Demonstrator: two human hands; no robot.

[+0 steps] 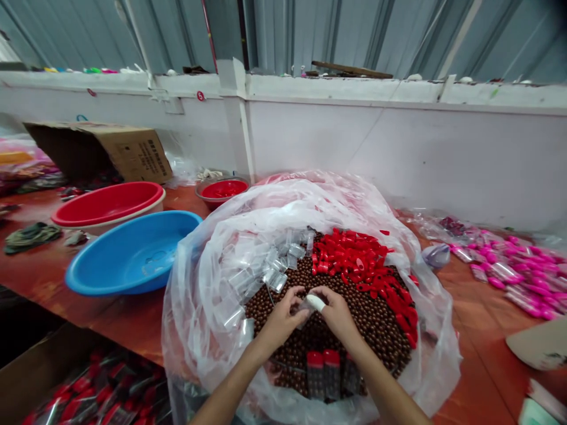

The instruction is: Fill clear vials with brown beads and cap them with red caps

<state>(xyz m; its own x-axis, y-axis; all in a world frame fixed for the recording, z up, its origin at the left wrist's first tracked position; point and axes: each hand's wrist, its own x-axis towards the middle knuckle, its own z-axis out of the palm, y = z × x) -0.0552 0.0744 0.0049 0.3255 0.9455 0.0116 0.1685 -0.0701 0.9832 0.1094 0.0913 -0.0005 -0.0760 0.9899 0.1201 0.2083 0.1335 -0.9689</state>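
Both hands meet over the brown beads point(354, 319) mid-bag. Left grip point(283, 316) & right grip point(334, 313) pinch a small clear tube point(306, 304) btwn them, long axis roughly left-right. Red caps point(354, 260) lie just past the right hand, twd the surface's far edge.

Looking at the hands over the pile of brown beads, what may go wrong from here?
1. The beads are heaped loose on the bag; a nudge from the left hand or right hand may send some rolling onto the table.
2. The small clear tube held between both hands could slip and get lost among the tubes.
3. The red caps may slide down into the beads.
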